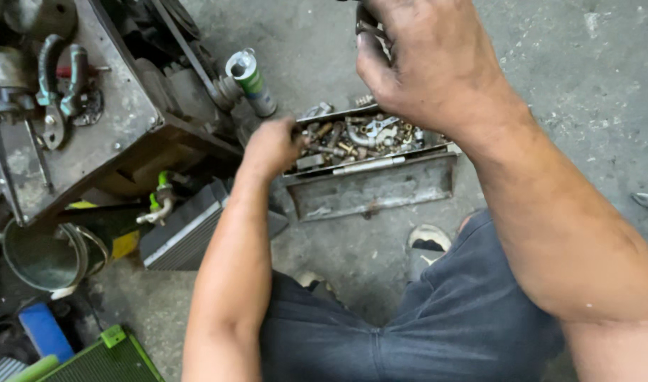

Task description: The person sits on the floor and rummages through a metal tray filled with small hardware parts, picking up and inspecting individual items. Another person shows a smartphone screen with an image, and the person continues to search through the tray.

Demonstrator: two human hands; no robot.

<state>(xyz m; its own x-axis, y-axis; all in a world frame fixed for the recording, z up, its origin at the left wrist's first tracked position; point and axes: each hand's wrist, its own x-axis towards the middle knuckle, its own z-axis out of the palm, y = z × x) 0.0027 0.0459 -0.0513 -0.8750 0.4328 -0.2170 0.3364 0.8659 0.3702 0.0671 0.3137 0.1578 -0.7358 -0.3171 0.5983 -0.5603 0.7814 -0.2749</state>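
Metal odds and ends, bolts, nuts and pipe fittings [359, 138], fill an open grey toolbox [373, 187] standing on the concrete floor [571, 92]. From the head view, the left hand [271, 147] reaches into the box's left end, fingers curled down among the parts; whether they grip one cannot be told. The right hand [430, 60] is raised above the box, fingers clamped on a small dark metal part [366, 25]. Beside the box lies a green-labelled spray can [252, 81].
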